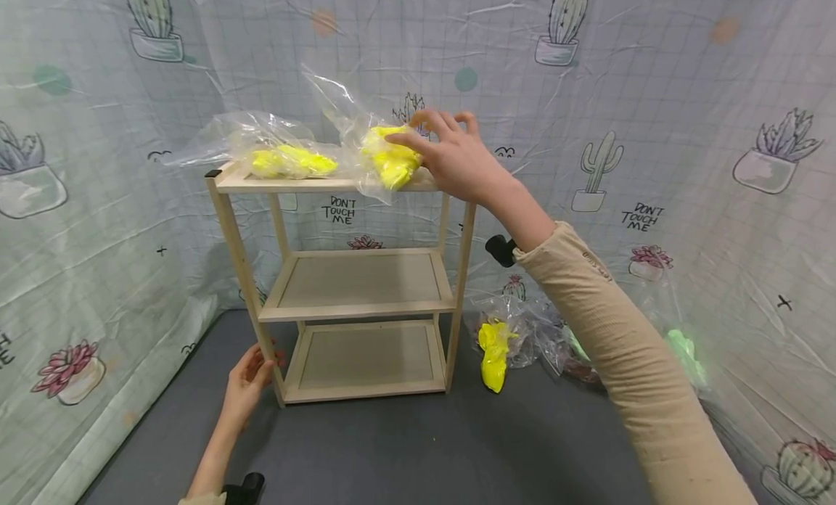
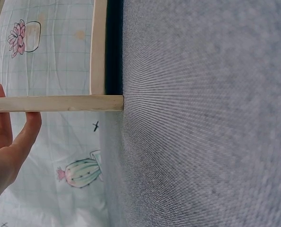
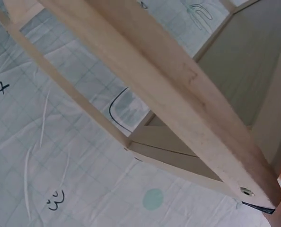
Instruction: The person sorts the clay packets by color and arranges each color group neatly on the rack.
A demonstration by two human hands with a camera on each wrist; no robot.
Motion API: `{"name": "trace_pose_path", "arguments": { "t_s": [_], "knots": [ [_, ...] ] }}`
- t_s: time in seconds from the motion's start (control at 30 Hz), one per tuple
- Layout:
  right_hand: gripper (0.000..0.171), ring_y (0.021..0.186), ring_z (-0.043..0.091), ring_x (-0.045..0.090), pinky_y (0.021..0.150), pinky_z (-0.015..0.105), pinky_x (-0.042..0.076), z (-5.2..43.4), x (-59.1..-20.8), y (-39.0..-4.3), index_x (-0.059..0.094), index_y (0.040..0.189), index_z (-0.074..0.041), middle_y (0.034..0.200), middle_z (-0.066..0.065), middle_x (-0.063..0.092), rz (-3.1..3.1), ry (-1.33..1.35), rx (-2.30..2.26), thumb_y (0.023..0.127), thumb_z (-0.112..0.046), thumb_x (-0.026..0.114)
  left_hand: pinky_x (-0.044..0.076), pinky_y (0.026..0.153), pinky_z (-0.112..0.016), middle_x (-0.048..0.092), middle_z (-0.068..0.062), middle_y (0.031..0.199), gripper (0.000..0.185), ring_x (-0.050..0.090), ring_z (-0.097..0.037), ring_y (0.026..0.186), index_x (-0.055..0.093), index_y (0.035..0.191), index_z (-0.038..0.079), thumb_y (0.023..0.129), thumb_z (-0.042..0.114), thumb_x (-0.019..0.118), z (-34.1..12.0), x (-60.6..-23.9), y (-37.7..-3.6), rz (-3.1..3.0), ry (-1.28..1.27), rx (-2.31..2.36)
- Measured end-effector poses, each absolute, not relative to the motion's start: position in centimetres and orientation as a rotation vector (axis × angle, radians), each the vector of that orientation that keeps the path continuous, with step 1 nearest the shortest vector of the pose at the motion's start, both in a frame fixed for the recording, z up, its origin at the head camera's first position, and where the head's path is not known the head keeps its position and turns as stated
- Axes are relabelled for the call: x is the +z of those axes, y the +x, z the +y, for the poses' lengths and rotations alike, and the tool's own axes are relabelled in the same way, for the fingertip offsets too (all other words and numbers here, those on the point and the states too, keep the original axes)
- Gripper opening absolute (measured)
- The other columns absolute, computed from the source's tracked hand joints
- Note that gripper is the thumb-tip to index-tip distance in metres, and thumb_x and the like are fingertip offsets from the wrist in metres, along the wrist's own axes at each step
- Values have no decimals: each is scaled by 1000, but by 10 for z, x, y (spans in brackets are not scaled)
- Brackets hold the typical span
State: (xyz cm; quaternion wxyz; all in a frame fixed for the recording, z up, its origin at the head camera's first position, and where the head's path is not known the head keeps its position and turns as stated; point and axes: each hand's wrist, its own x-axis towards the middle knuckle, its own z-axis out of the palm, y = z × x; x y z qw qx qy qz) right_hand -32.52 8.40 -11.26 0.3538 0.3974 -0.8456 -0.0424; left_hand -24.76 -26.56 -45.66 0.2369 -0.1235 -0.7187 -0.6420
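Note:
A three-tier wooden shelf (image 1: 359, 280) stands on the grey floor (image 1: 405, 447). On its top board lie two clear bags of yellow stuff: a left bag (image 1: 287, 160) and a right bag (image 1: 388, 160). My right hand (image 1: 451, 157) rests on the right bag with relaxed fingers, the index finger touching the yellow contents. Low down, my left hand (image 1: 251, 378) holds the shelf's front left leg (image 1: 264, 345), fingers behind it and thumb in front. The left wrist view shows that leg (image 2: 60, 103) crossing my fingers (image 2: 8, 142). The right wrist view shows only the shelf frame (image 3: 178, 94) from below.
On the floor right of the shelf lie more clear bags: one with yellow contents (image 1: 493, 352), one with green contents (image 1: 686, 349) and one reddish (image 1: 578, 363). Cactus-print plastic sheeting (image 1: 653, 128) walls in the space on three sides.

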Motion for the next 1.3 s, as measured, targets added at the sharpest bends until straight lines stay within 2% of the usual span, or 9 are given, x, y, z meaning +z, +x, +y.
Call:
{"name": "trace_pose_path", "arguments": {
  "t_s": [0.1,0.2,0.3,0.43,0.57,0.7,0.93,1.13,1.3],
  "knots": [
    [46,107,24,40,90,46,28,84,-114,-322,39,133,-30,117,6,42,-2175,1006,-98,92,-12,49,49,66,-17,63,13,95,33,62,2,85,42,123,-7,91,3,45,-265,-456,-248,-1972,-337,-1760],
    [50,101,22,43,85,43,30,86,-118,-317,38,134,-26,109,6,47,-2186,1028,-54,90,-4,45,49,66,-17,64,11,96,31,62,2,85,45,122,-3,92,3,44,-265,-456,-248,-1964,-352,-1776],
    [52,102,21,45,87,43,29,89,-122,-311,34,137,-24,113,5,48,-2261,1051,5,88,-6,40,49,67,-17,64,11,96,31,62,1,86,46,122,-1,91,2,44,-265,-457,-248,-1954,-375,-1783],
    [56,107,21,47,90,45,26,90,-126,-301,26,141,-23,125,6,44,-2373,1023,47,88,-32,41,49,66,-17,64,12,96,33,63,0,86,41,122,-10,91,2,44,-267,-457,-248,-1946,-382,-1778],
    [71,111,22,46,93,46,26,84,-128,-293,23,141,-22,129,6,42,-2434,950,79,83,-60,42,49,66,-17,64,13,96,35,62,1,86,39,122,-13,91,3,44,-268,-456,-248,-1961,-364,-1759],
    [78,112,23,45,96,46,24,75,-129,-288,27,139,-20,128,6,44,-2474,872,96,79,-68,43,49,66,-17,63,13,95,34,62,1,86,40,123,-11,91,3,44,-267,-455,-249,-1967,-359,-1754],
    [60,124,26,36,98,50,20,69,-135,-288,25,139,-22,136,7,38,-2475,889,154,90,-55,34,49,67,-17,64,13,95,32,62,1,85,43,122,-9,91,0,43,-267,-456,-249,-1957,-372,-1763],
    [59,129,26,26,98,50,18,64,-142,-289,21,142,-22,143,5,31,-2445,938,180,92,-51,32,49,66,-16,64,14,95,35,62,2,85,38,122,-14,91,1,43,-267,-457,-248,-1941,-383,-1783],
    [50,125,21,31,98,46,18,62,-147,-291,26,141,-18,136,8,29,-2378,1002,286,96,-39,28,49,66,-16,64,15,95,36,62,2,85,36,123,-15,91,2,44,-266,-457,-249,-1940,-382,-1787]
  ]
}}
